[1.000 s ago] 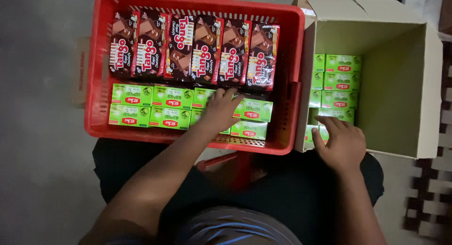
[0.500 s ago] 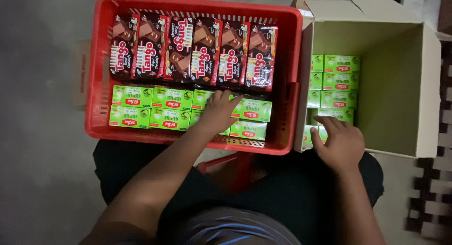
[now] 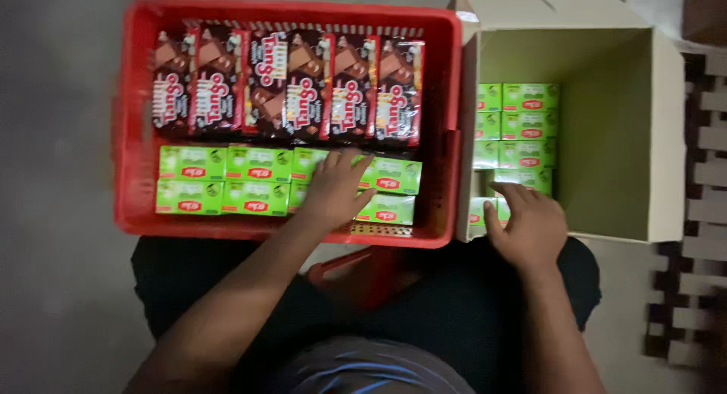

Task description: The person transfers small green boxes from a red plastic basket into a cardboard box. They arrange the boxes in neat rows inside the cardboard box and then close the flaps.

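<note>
Head view: the left hand [image 3: 333, 193] lies flat, fingers spread, on the green boxes [image 3: 257, 180] in the red crate [image 3: 443, 121], pressing on them rather than closed around any. These boxes lie in 2 rows along the near side of the crate, long axes running 3 to 9 o'clock, and the hand covers a spot right of the middle, with more boxes just beside it at 9 and 3 o'clock. At 12 o'clock from that hand, touching the green rows, stand 6 dark brown wafer packs [image 3: 288, 84], long axes 12 to 6.

The right hand [image 3: 530, 226] rests open, fingers bent, on the nearest of the stacked green boxes [image 3: 522, 125] in the cardboard carton [image 3: 666, 129], at the carton's near left corner; whether it grips one I cannot tell. The crate wall and carton wall stand between the 2 hands. The person's dark lap lies at 6 o'clock.
</note>
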